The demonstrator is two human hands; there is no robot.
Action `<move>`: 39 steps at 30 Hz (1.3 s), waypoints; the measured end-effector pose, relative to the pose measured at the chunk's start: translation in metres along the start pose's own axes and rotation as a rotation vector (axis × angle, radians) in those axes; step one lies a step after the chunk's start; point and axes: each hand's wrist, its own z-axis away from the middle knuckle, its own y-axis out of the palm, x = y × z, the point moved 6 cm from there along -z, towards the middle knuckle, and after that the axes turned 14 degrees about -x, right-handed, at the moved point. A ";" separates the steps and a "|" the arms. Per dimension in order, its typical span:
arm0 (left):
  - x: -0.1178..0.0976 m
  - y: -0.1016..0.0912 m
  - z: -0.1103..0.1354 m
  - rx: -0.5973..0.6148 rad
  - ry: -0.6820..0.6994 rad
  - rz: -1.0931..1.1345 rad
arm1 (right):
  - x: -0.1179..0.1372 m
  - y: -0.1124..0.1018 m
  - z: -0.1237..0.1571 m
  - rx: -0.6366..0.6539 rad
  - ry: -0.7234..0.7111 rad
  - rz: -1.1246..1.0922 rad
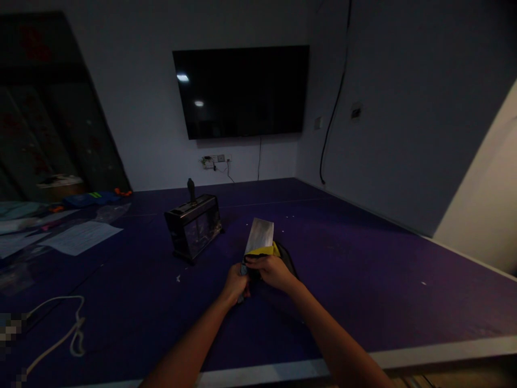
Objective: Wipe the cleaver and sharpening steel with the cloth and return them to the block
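A broad, flat grey blade (260, 234), shaped like a cleaver's, points away from me over the purple surface. My left hand (235, 284) is closed around a bluish-grey piece just below the blade, apparently its handle. My right hand (272, 269) is closed on a yellow and black cloth-like piece (262, 251) lying across the blade's near end. Its dark part hangs down to the right, behind my right wrist. To the left stands a black knife block (194, 226) with see-through sides, and one dark handle (191, 188) sticks up from its top.
The purple tabletop (363, 269) has a pale front edge and small white scraps. White papers (83, 237), plastic bags and blue cloth (91, 199) lie at the left. A white cable (76, 328) curls at the front left. A television (246, 91) hangs on the wall.
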 end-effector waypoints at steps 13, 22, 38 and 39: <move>-0.002 0.002 0.000 0.030 0.018 -0.049 | -0.003 -0.001 0.000 -0.028 0.021 -0.008; -0.003 0.004 0.000 0.049 0.050 -0.089 | -0.004 0.000 0.001 -0.037 0.037 0.076; -0.003 0.011 0.004 0.175 0.139 -0.330 | -0.045 -0.045 0.001 -0.384 0.303 0.308; -0.003 0.011 0.005 0.184 0.146 -0.346 | -0.049 -0.049 0.003 -0.414 0.317 0.314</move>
